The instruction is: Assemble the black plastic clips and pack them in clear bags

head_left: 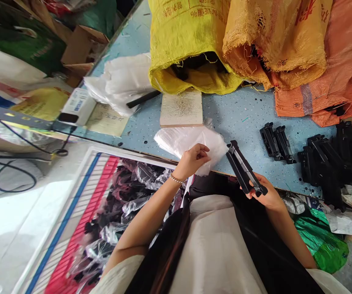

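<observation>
My left hand (192, 159) is closed in a pinch on the near edge of a stack of clear plastic bags (191, 141) lying at the front edge of the blue table (234, 112). My right hand (263, 192) grips a long black plastic part (245, 167), made of two or more bars held together, its far end pointing toward the bags. Two similar black parts (277, 143) lie on the table to the right of it. Beyond them is a heap of black parts (332, 157).
Yellow (182, 45), tan (274, 36) and orange (344, 57) woven sacks fill the back of the table. A flat cardboard box (181, 108), a black rod (143, 99), more plastic film (123, 81) and a white box (78, 105) lie left. A sack of bagged black parts (114, 212) sits on the floor.
</observation>
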The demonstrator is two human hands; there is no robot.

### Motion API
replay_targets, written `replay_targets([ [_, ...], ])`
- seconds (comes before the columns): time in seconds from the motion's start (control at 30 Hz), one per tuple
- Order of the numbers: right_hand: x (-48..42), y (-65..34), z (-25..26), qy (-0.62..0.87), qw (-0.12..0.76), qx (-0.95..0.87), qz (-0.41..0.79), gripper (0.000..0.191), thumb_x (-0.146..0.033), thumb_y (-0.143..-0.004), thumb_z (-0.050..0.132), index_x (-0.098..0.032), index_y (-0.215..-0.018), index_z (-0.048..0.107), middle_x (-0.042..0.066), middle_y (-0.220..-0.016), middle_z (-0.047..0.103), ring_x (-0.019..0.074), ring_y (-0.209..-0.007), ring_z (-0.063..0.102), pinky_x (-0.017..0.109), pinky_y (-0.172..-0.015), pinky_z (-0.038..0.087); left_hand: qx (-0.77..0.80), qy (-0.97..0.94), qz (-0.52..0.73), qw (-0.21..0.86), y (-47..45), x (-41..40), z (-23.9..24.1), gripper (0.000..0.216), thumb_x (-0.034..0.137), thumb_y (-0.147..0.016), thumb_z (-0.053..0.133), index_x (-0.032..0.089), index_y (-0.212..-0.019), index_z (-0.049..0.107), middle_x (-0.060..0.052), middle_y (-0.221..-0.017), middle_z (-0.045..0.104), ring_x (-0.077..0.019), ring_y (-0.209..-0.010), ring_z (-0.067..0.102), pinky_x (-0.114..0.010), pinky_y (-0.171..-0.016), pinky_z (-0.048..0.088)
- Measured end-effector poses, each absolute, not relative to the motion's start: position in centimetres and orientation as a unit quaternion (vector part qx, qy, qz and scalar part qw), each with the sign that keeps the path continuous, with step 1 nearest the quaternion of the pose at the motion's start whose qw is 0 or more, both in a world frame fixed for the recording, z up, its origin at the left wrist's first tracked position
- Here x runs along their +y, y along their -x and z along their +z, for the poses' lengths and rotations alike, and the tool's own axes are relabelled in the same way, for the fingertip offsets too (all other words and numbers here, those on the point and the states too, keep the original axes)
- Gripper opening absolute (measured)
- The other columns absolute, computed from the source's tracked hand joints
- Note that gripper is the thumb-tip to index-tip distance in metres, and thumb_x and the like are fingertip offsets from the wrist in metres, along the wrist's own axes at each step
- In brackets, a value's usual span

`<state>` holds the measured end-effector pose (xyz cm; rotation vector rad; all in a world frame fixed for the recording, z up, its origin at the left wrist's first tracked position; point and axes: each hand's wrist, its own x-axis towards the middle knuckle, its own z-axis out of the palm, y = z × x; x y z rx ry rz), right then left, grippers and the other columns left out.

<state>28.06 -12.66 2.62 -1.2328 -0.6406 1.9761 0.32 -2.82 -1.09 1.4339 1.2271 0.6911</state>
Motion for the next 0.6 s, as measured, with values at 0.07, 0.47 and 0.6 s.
replay_targets([
  [0.07, -12.8, -28.1, 2.1, 0.458, 0.348, -0.229, 0.785, 0.021, -0.036, -0.074, 0.077, -0.019, -0.083, 0.067, 0.003, -0.068, 0.069, 0.0119, -0.047, 0.054, 0.024, -0.041, 0.043, 0.516, -0.618, 0.279, 0.523, -0.3, -2.9, -0.8, 0.03, 0.032, -0.08, 0.068, 0.018, -0.107, 0.062, -0.003, -0.086, 0.076, -0.0171, -0.078, 0.072, -0.029, -0.074, 0.056],
  [0.47, -14.4, -26.8, -1.6, 0.368, 0.285, -0.082, 0.881, 0.019, -0.034, -0.086, 0.067, -0.016, -0.09, 0.067, 0.007, -0.074, 0.071, 0.0132, -0.05, 0.056, 0.023, -0.04, 0.042, 0.525, -0.704, 0.269, 0.395, -0.7, -3.2, -0.9, 0.017, 0.016, -0.086, 0.058, 0.019, -0.102, 0.064, -0.003, -0.085, 0.076, -0.0173, -0.079, 0.073, -0.03, -0.076, 0.058],
  [0.6, -14.0, -25.6, -2.9, 0.361, 0.294, 0.021, 0.885, 0.017, -0.025, -0.088, 0.065, -0.016, -0.102, 0.068, 0.005, -0.076, 0.068, 0.0113, -0.059, 0.055, 0.017, -0.043, 0.042, 0.492, -0.797, 0.264, 0.229, 0.0, -3.4, -0.9, 0.031, 0.007, -0.093, 0.039, 0.016, -0.095, 0.069, -0.012, -0.107, 0.075, -0.0228, -0.099, 0.07, -0.039, -0.089, 0.057],
])
